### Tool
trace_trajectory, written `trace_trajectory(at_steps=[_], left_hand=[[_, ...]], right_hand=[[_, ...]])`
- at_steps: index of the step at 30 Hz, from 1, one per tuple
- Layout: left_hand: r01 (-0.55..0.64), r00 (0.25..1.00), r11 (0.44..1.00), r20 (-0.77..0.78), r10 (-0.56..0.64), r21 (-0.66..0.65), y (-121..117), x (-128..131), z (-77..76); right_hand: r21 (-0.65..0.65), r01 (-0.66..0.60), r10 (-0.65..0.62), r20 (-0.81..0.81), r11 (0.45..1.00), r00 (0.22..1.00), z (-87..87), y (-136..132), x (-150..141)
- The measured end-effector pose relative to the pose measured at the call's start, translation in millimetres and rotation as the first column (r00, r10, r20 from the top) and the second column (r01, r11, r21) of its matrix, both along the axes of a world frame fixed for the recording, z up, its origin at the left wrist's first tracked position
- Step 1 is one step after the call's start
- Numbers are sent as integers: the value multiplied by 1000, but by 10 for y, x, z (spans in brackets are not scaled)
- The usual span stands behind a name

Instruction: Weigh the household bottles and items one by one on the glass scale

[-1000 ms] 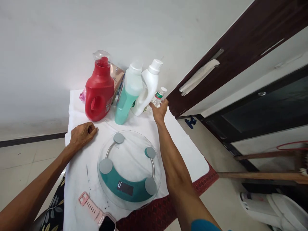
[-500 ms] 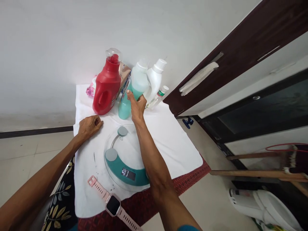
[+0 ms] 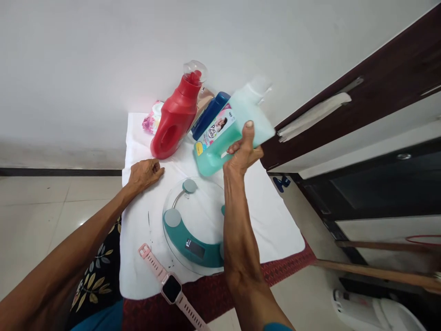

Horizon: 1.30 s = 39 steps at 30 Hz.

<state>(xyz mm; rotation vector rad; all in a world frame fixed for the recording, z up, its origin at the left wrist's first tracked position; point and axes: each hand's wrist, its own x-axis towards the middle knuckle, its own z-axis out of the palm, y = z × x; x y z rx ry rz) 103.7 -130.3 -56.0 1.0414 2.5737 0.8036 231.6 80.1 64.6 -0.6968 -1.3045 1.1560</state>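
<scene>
Pale wall [image 3: 86, 69] is backing a white cloth [image 3: 279, 225]. Green-filled bottle [image 3: 232, 128]: extending up-left from the grip, long axis slanting from lower-left base to upper-right cap; right hand [image 3: 243, 154], the nearer, is gripping its handle. Glass scale [image 3: 196, 223]: resting on the near side, right forearm [image 3: 241, 239] covering part. Left hand [image 3: 144, 174]: resting curled, apparently empty. Red jug [image 3: 177, 115], blue bottle [image 3: 211, 115]: standing leftward.
</scene>
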Motion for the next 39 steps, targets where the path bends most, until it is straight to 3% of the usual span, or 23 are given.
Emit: trace_trajectory(at_steps=[3, 7, 10, 14, 18, 25, 30, 32, 34, 36, 39], left_hand=[[1, 1000, 1000, -10, -1, 3, -5, -8, -6], [3, 1000, 1000, -30, -3, 3, -5, -15, -6], [8, 999, 1000, -40, -8, -7, -4, -12, 7], [6, 998, 1000, -56, -7, -22, -2, -9, 26], [1, 997, 999, -76, -3, -36, -1, -6, 32], [1, 997, 1000, -72, -2, -16, -11, 2, 32], [-3, 998, 1000, -67, 1, -23, -10, 3, 38], [-5, 998, 1000, -65, 3, -29, -6, -1, 35], [-6, 998, 1000, -66, 5, -29, -3, -10, 28], [-6, 998, 1000, -65, 4, -28, -3, -23, 19], [-5, 998, 1000, -60, 4, -15, -4, -44, 9]], right_hand=[[78, 94, -89, -66, 992, 994, 189, -152, 368], [117, 52, -50, -16, 992, 999, 387, -476, 973], [74, 49, -49, -9, 996, 999, 408, -775, 1382], [-31, 70, -69, 11, 997, 998, 272, -1125, 1725], [-64, 111, -110, 22, 992, 994, 100, -1336, 1823], [-4, 118, -118, 53, 993, 992, -23, -1526, 1731], [124, 4, -30, 208, 992, 978, -69, -1492, 1929], [202, 62, -117, 272, 977, 955, -115, -1436, 2117], [233, 209, -269, 268, 950, 925, -180, -1392, 2328], [191, 332, -375, 267, 924, 888, -255, -1380, 2520], [86, 391, -398, 304, 916, 866, -354, -1417, 2687]])
